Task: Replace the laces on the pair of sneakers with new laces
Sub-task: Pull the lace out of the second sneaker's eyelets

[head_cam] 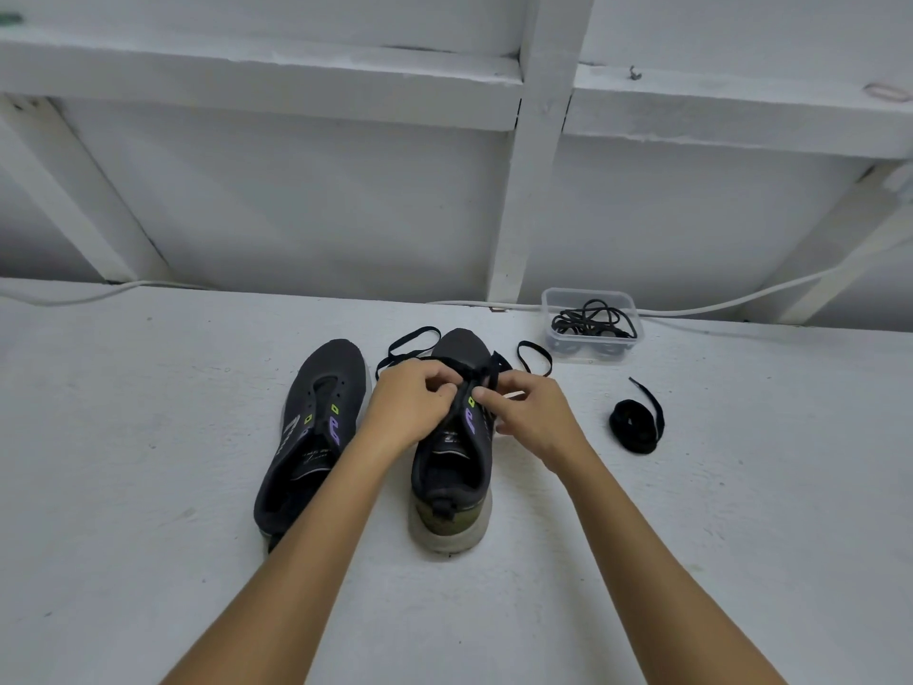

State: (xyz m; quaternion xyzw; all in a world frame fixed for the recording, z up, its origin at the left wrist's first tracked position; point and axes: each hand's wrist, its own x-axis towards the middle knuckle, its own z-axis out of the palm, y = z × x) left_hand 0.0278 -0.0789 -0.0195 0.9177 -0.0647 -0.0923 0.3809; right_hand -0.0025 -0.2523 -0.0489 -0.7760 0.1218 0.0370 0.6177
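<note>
Head view: on the white painted surface [148,462], the left hand [410,407] and right hand [533,412] each pinch the flat black lace [412,344] over the right black mesh sneaker [452,467]; tongue print unreadable. The laceless left black sneaker [309,437] lies beside it

Both forearms are cut off by the bottom edge. The left hand [410,405] covers the left eyelet row of the right shoe [452,467]. The right hand [536,420] covers the right eyelet row and part of that side. The lace [412,344] passes under both hands, so its path through the eyelets cannot be told. The left forearm hides the heel of the left shoe [309,427]. Print on both tongues is too small to read. Items beneath the laces in the tub [590,323] cannot be identified.
</note>
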